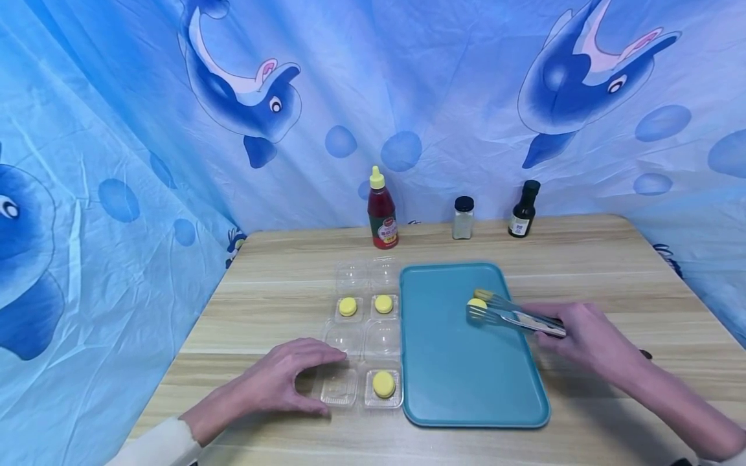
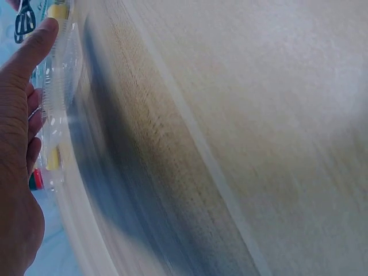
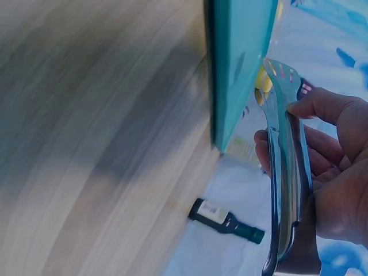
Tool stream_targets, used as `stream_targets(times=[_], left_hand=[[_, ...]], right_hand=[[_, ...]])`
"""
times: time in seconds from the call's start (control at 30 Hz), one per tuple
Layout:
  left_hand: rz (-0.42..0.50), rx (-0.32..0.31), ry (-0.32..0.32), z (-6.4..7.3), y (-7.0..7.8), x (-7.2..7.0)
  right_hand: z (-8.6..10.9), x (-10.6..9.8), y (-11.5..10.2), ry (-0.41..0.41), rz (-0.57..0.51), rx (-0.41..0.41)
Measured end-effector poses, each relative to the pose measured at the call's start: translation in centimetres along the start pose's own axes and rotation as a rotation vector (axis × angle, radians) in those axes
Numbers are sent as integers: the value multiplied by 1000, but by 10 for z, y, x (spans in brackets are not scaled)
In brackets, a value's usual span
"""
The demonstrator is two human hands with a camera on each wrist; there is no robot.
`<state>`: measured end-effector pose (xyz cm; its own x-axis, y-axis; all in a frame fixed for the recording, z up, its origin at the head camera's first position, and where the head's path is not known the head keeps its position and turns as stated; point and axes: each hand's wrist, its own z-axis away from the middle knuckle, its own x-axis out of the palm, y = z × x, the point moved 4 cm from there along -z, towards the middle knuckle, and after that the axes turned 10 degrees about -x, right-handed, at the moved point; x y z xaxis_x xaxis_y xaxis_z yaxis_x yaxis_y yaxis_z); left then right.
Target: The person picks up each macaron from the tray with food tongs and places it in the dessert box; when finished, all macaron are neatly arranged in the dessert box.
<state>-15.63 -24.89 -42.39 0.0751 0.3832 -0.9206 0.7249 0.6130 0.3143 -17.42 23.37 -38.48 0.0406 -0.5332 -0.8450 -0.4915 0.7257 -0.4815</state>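
My right hand (image 1: 577, 336) grips metal tongs (image 1: 527, 320), their slotted tips on either side of a yellow macaron (image 1: 476, 303) over the teal tray (image 1: 466, 375). In the right wrist view, the thumb and fingers wrap the tong arms (image 3: 290, 155). My left hand (image 1: 291, 375) reaches to the left edge of a clear plastic box (image 1: 339, 388), thumb and fingers spread around its near corner. That compartment has nothing in it; beside it, another compartment holds a yellow macaron (image 1: 383, 384). Two more macarons, one left (image 1: 348, 307) and one right (image 1: 383, 304), sit in the farther box.
Along the table's back edge stand a red sauce bottle (image 1: 382, 217) with a yellow cap, a small black-capped jar (image 1: 463, 219) and a dark bottle (image 1: 522, 210). Raised clear lids (image 1: 383, 338) stand behind the box compartments. A blue dolphin curtain (image 1: 443, 84) hangs behind.
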Motion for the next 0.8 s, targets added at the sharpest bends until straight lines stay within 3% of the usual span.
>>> stream_targets(times=[0.27,0.53,0.8], left_hand=[[9,-47,-18,0,1,-1],[-2,-15,8,0,2,0],[1,-15,17,0,3,-1]], right_hand=[[-10,7,-27,-31,-87,-39],[-20,19,-49,-101,-146,-42],[-30,32,-73,-127,-188,-115]])
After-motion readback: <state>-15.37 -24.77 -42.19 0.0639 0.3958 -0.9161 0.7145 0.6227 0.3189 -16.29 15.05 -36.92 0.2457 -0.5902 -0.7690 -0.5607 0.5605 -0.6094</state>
